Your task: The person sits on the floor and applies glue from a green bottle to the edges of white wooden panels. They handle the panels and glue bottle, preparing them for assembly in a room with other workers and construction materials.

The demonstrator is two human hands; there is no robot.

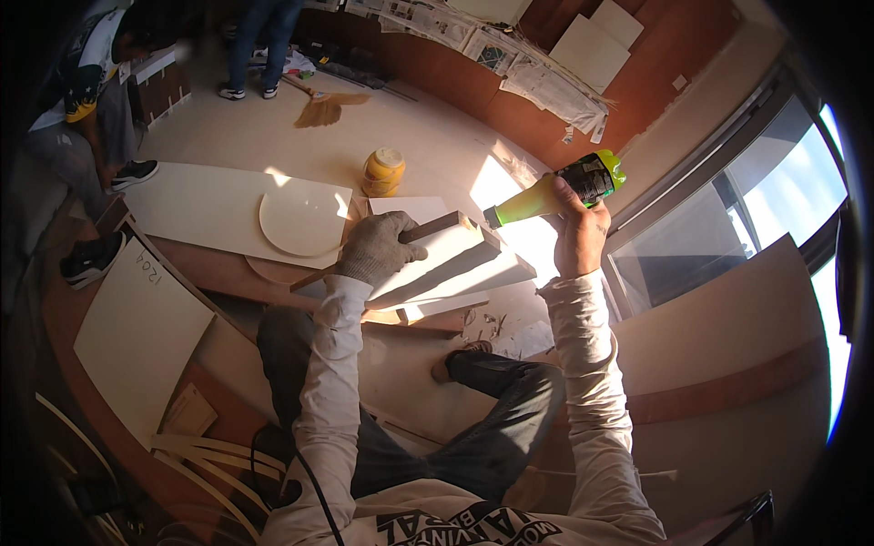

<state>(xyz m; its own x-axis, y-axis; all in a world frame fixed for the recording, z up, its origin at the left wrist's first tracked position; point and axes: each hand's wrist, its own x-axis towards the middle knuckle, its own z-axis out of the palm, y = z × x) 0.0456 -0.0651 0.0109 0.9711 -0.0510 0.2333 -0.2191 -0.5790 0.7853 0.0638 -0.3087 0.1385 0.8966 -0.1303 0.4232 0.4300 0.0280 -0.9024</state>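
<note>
My left hand [375, 250], in a grey knit work glove, grips the brown edge of a white-faced box-shaped wooden panel piece [437, 257] above my lap. My bare right hand [581, 235] is wrapped round a green plastic squeeze bottle [533, 202] with a dark label. The bottle is tilted, its narrow neck pointing down and left. Its tip is at or just above the right end of the panel piece; I cannot tell whether they touch. What is inside the bottle does not show clearly.
Near the far edge of a long white board [209, 205] stands a yellow tub [383, 173]. On the board lies a round white disc [305, 220]. A broom [328, 109] rests on the floor. One person [86, 109] sits at left; another [264, 41] stands behind. A window [728, 214] is at right.
</note>
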